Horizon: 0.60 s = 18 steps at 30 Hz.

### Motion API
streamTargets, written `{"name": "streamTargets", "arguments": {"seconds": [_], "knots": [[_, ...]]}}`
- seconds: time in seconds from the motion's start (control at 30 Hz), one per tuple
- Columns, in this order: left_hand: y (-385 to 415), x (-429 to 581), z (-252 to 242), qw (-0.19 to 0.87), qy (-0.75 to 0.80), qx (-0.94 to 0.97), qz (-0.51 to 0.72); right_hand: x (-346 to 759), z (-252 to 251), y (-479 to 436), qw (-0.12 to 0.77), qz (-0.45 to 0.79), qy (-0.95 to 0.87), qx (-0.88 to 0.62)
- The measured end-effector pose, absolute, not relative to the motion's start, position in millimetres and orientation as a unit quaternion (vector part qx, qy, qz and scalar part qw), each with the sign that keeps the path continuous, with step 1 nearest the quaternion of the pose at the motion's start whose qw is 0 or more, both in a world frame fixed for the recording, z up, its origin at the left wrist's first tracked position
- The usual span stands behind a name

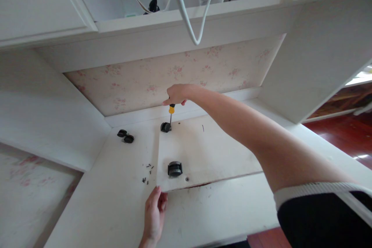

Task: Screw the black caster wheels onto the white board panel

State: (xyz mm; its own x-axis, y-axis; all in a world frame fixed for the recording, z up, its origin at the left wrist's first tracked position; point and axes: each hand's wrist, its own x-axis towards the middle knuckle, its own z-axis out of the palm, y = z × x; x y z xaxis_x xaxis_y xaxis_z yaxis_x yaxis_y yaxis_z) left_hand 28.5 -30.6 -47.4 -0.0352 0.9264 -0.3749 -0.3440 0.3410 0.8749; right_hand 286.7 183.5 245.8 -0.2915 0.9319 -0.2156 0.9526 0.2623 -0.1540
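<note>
My right hand [177, 94] is closed round the top of a yellow-and-black screwdriver [171, 111] held upright, its tip down beside a black caster wheel [165, 127] at the far left corner of a white board [209, 151]. My left hand [154, 213] grips the board's near left corner, thumb on top. A second black caster [174, 169] sits on the board near that corner, with a screw [187, 179] just to its right.
Two loose black casters [126, 136] lie on the white desk [116, 201] to the left, and several small dark screws [147, 172] are scattered beside the board. One thin screw [202, 128] lies on the board's far part. White cabinets and a hanging white hanger [193, 15] are overhead.
</note>
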Motion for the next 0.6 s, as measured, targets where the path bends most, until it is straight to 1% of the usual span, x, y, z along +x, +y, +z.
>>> {"name": "streamTargets", "arguments": {"seconds": [0.13, 0.27, 0.4, 0.6], "knots": [[-29.3, 29.2, -47.8, 0.643, 0.503, 0.275, 0.507, 290.1, 248.6, 177.5, 0.021, -0.156, 0.811, 0.564], [-28.2, 30.6, -47.0, 0.640, 0.513, 0.257, 0.511, 287.8, 249.5, 181.6, 0.029, -0.111, 0.805, 0.582], [-29.1, 31.4, -46.0, 0.637, 0.518, 0.252, 0.512, 288.6, 239.8, 184.1, 0.014, -0.073, 0.795, 0.601], [-29.7, 31.2, -45.9, 0.638, 0.511, 0.263, 0.513, 297.4, 237.9, 172.2, -0.004, -0.154, 0.828, 0.539]]}}
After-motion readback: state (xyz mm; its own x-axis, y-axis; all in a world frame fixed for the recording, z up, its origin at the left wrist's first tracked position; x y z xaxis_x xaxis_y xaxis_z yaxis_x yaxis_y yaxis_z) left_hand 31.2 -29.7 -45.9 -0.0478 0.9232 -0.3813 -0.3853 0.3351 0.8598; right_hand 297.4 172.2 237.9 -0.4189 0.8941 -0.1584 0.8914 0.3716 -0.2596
